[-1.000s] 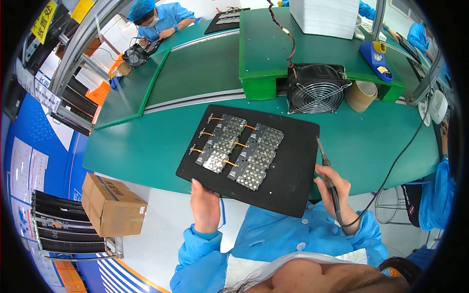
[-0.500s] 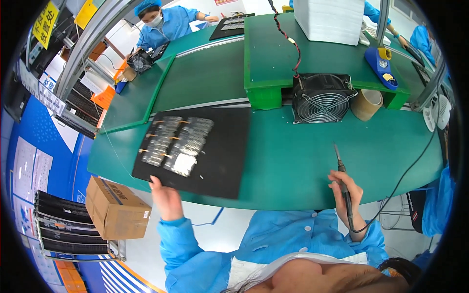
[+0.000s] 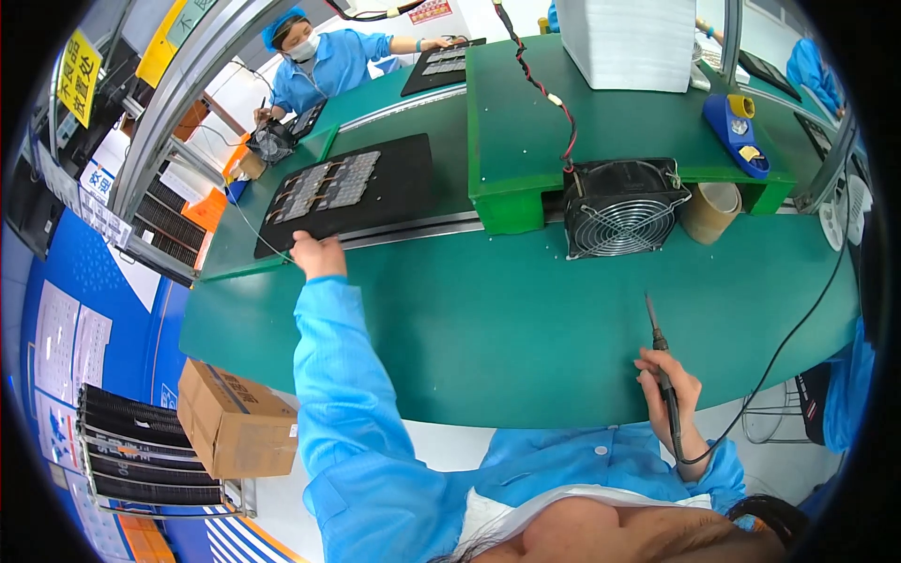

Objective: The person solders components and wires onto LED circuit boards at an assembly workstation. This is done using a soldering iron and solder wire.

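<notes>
My left hand (image 3: 319, 255) reaches forward at the near edge of a thin black board (image 3: 404, 174), its fingers closed on that edge as far as I can see. Two groups of grey segmented pieces (image 3: 355, 180), joined by small copper-coloured strips, lie on the board's left part. The board rests across the sunken strip of the bench and its metal rail. My right hand (image 3: 672, 385) grips a soldering iron (image 3: 660, 340) by its dark handle, tip pointing up and away from me, over the near right of the green bench.
A black fan with a wire guard (image 3: 621, 211) stands by a raised green shelf (image 3: 507, 150). Beside it are a cardboard tube (image 3: 710, 214) and a blue holder (image 3: 735, 134). The iron's cord (image 3: 784, 347) trails right. A co-worker (image 3: 328, 61) sits far left. A carton (image 3: 239, 422) is at lower left.
My left hand has carried the black board forward, away from me, from the near bench onto the sunken strip. The right hand still holds the soldering iron in much the same place.
</notes>
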Tool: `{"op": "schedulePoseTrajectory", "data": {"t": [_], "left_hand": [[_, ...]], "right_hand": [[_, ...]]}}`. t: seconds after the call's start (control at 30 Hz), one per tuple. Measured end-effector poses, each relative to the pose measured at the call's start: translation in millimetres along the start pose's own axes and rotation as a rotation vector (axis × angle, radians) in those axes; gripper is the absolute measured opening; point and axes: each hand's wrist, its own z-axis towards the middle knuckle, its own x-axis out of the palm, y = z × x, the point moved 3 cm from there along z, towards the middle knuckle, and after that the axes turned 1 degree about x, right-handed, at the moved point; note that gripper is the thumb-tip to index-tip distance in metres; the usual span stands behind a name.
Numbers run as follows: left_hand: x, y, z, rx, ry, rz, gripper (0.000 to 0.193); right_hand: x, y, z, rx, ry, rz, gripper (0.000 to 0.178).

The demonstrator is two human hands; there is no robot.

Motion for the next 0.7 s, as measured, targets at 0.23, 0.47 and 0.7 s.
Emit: {"op": "schedulePoseTrajectory", "data": {"t": [0.23, 0.47, 0.7], "left_hand": [[92, 46, -37, 0.192, -0.087, 0.101, 0.027], [172, 67, -109, -0.415, -0.004, -0.546, 0.029], [174, 78, -116, -0.634, 0.321, -0.212, 0.041]], "right_hand": [[-4, 1, 1, -0.023, -0.048, -0.027, 0.031], [-6, -2, 6, -0.006, -0.037, -0.074, 0.031], [-1, -1, 5, 0.018, -0.028, -0.057, 0.031]]}}
